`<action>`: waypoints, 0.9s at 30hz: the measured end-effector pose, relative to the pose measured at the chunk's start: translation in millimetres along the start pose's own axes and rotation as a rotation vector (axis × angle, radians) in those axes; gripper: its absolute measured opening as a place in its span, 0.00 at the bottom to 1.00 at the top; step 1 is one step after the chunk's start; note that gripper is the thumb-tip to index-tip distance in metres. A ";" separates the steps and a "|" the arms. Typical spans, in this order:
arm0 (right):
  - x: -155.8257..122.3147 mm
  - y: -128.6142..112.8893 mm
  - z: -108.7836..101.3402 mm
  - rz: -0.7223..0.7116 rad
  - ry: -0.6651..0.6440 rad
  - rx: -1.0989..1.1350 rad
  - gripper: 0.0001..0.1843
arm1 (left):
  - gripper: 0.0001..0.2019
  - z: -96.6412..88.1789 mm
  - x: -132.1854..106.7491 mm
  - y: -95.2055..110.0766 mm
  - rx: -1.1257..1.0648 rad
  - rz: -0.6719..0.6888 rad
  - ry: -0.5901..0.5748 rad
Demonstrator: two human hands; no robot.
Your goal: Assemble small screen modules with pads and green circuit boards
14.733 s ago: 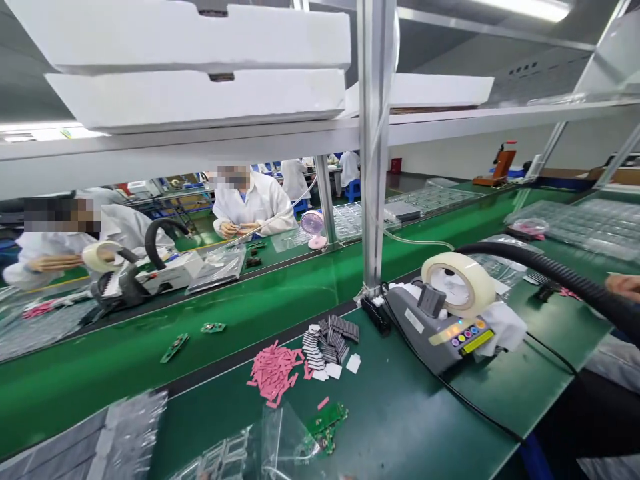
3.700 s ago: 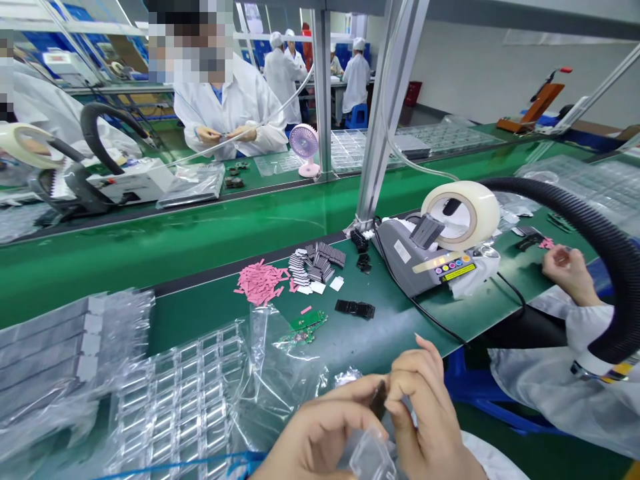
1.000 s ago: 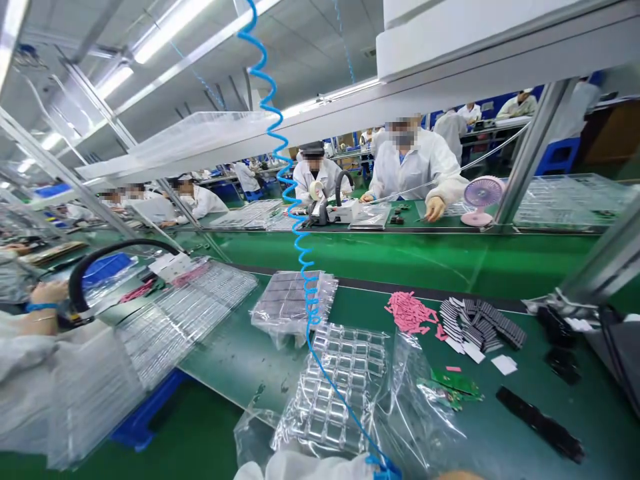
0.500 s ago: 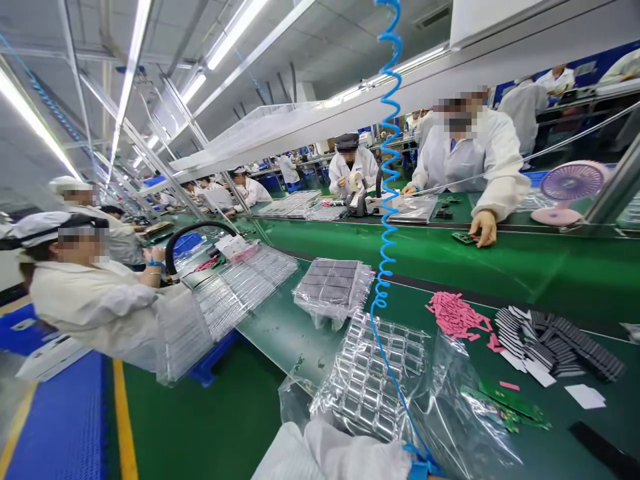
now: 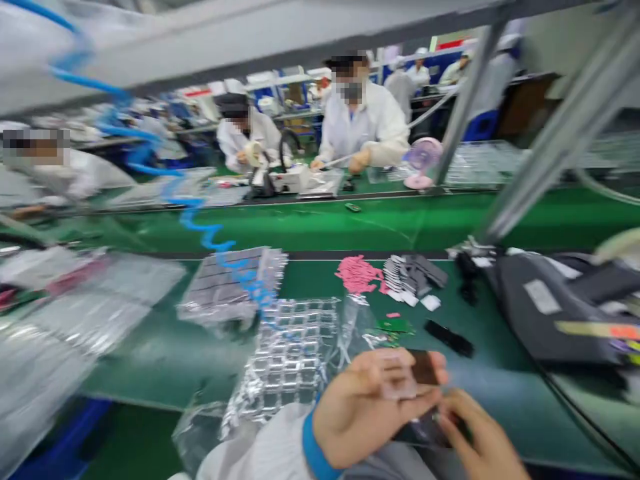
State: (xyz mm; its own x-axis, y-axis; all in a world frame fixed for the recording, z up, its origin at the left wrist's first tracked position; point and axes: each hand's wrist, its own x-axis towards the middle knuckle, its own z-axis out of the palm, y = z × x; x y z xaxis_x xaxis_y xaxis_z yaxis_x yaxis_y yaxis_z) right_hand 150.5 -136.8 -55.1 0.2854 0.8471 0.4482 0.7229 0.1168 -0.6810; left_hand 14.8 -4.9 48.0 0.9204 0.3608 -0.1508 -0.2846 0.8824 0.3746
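The picture is smeared by motion. My left hand [image 5: 373, 403], in a white sleeve with a blue wrist strap, is raised over the near edge of the green bench [image 5: 500, 393]. Its fingers curl round a small clear and dark part [image 5: 415, 370]. My right hand [image 5: 483, 443] comes in from the lower right, and its fingertips pinch something dark just under the left hand. A clear blister tray in a bag [image 5: 290, 353] lies just left of my hands. A small green circuit board [image 5: 393, 325] and a black strip [image 5: 450, 338] lie just beyond them.
A pink pile of strips [image 5: 357, 273], stacked black-and-white pieces [image 5: 413, 273] and a bagged dark tray [image 5: 230, 283] lie further back. A dark tape dispenser [image 5: 550, 307] stands at the right. A blue coiled cord [image 5: 210, 233] hangs at the left. Co-workers in white coats [image 5: 363, 120] sit beyond the conveyor belt [image 5: 350, 230].
The view has swung from the line on the left back down to the bench. Both my hands, out of view half a second ago, now show with a small part in them.
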 end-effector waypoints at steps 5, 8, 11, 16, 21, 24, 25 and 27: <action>3.0 8.9 -4.0 0.180 0.035 -0.175 0.05 | 0.12 2.8 -1.9 1.5 -0.117 -0.158 -0.078; 21.8 -19.7 -35.4 0.222 0.074 -0.138 0.06 | 0.12 5.4 -1.8 -3.8 -0.090 -0.210 -0.111; 42.8 -58.1 -66.9 0.071 0.050 -0.092 0.14 | 0.11 8.6 0.3 -6.6 -0.033 -0.239 -0.105; 63.3 -86.7 -80.2 -0.151 -0.062 -0.301 0.23 | 0.14 13.1 1.3 -6.3 0.043 -0.278 -0.070; 70.3 -81.8 -77.4 -0.224 -0.063 -0.309 0.10 | 0.15 12.6 -4.7 -6.7 0.202 -0.278 0.024; 71.7 -79.1 -77.5 -0.236 -0.085 -0.326 0.11 | 0.16 12.2 -7.2 -7.0 0.260 -0.258 0.059; 71.7 -78.7 -77.9 -0.244 -0.086 -0.334 0.11 | 0.16 12.5 -7.0 -6.5 0.267 -0.254 0.055; 71.1 -77.8 -79.5 -0.266 -0.087 -0.369 0.11 | 0.15 13.7 -5.5 -4.5 0.283 -0.236 0.028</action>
State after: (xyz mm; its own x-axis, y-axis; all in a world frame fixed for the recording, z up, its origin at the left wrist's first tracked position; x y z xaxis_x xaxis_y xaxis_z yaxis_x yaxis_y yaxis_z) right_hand 164.5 -126.8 75.9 0.0170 0.8547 0.5188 0.9439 0.1574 -0.2902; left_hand 14.6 -15.0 59.6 0.9429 0.1694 -0.2868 0.0233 0.8254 0.5641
